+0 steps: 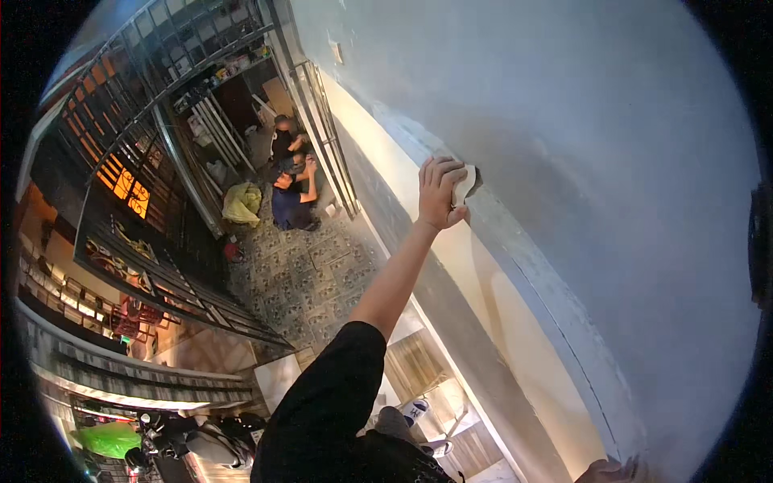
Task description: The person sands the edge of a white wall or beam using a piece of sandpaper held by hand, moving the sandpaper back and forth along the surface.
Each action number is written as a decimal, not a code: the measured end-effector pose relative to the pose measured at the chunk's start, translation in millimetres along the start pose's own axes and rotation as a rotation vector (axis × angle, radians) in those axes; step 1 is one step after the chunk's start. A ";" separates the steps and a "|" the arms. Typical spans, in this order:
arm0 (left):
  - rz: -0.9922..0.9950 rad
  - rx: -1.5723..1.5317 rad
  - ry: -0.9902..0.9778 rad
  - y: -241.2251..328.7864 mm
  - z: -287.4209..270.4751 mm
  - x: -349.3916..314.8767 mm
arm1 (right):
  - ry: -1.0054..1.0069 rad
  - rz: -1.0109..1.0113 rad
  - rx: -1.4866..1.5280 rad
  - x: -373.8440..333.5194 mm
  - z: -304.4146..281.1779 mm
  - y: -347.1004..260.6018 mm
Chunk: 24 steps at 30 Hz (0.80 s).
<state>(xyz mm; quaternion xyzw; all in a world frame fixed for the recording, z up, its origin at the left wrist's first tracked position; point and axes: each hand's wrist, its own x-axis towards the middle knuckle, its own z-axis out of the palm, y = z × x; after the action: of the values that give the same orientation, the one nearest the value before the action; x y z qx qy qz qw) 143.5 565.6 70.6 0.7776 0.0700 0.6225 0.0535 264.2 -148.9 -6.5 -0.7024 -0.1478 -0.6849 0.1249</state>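
The left hand [439,193] has its fingers clasped over a folded sheet [464,185] against the grey wall [628,201], above the cream strip [503,302], presumably spreading pressure evenly; the right hand [613,470], cut off low by the wall, perhaps steadies, its grasp unclear.

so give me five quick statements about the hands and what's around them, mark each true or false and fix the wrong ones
1. The left hand holds a curled pale sheet against the wall. True.
2. The right hand is at the upper left of the picture. False: the right hand is at the lower right, partly cut off by the edge.
3. The sleeve on the left arm is black. True.
4. The crumpled bundle near the two other people is bright red. False: the crumpled bundle is yellow-green.
5. The two other people are low down, near the patterned floor. True.
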 end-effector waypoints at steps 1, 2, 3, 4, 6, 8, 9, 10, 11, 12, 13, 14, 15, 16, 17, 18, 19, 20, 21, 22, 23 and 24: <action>-0.019 0.002 -0.004 0.6 -1.7 -0.4 | -0.012 0.015 -0.015 -0.5 2.1 -2.9; -0.013 0.002 -0.004 1.2 -2.7 -0.8 | -0.024 0.018 -0.014 -0.8 3.4 -6.3; -0.024 0.005 -0.008 2.7 -3.4 0.2 | -0.029 0.022 -0.010 2.8 4.2 -10.9; -0.037 0.006 -0.011 4.4 -3.5 0.8 | -0.035 0.028 -0.010 5.7 4.8 -13.9; -0.052 0.007 -0.009 8.1 -5.3 1.8 | -0.047 0.054 -0.002 8.9 4.8 -19.5; -0.070 0.013 -0.008 11.8 -8.5 2.9 | -0.058 0.085 0.020 11.8 4.6 -23.4; -0.081 0.012 -0.001 13.7 -8.5 3.6 | -0.063 0.108 0.034 13.0 5.5 -26.6; -0.093 0.012 0.005 15.2 -8.7 4.4 | -0.067 0.140 0.053 13.6 4.5 -27.5; -0.089 0.013 0.004 16.2 -9.2 5.3 | -0.069 0.159 0.064 15.7 4.1 -29.7; -0.092 0.005 0.003 17.2 -7.9 4.9 | -0.072 0.179 0.073 19.2 0.8 -34.3; -0.094 -0.003 0.003 17.9 -7.0 4.4 | -0.074 0.181 0.070 26.0 -3.5 -35.9; -0.093 -0.006 0.000 18.2 -6.2 3.9 | -0.093 0.016 -0.019 35.8 -9.5 -33.7; -0.099 -0.002 -0.003 18.6 -6.6 4.1 | -0.113 -0.151 -0.104 40.7 -12.2 -31.7; -0.105 0.001 -0.005 18.8 -6.9 4.2 | -0.115 -0.151 -0.105 41.9 -12.6 -33.2; -0.106 0.000 -0.007 18.8 -7.0 4.0 | -0.118 -0.146 -0.132 43.1 -12.9 -34.5; -0.106 0.005 -0.009 19.2 -7.7 4.2 | -0.122 -0.140 -0.157 44.1 -12.7 -35.1; -0.106 0.010 -0.011 19.6 -8.0 4.2 | -0.124 -0.142 -0.157 45.0 -13.2 -35.7; -0.109 0.010 -0.012 20.0 -8.0 4.0 | -0.123 -0.150 -0.145 45.7 -14.2 -36.4; -0.126 -0.010 -0.010 20.3 -8.3 4.0 | -0.122 -0.158 -0.133 47.8 -14.6 -38.4; -0.144 -0.031 -0.008 20.6 -8.4 3.7 | -0.123 -0.161 -0.132 49.4 -14.1 -41.0; -0.147 -0.030 -0.009 21.0 -8.3 3.4 | -0.121 -0.140 -0.129 50.5 -13.1 -44.0; -0.152 -0.038 -0.003 22.0 -8.1 3.6 | -0.119 -0.120 -0.127 49.6 -13.2 -44.2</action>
<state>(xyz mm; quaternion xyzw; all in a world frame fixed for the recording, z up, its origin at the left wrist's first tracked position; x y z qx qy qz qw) 137.3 544.5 79.6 0.7698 0.1169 0.6168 0.1155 236.1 -111.2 42.2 -0.7381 -0.1530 -0.6564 0.0302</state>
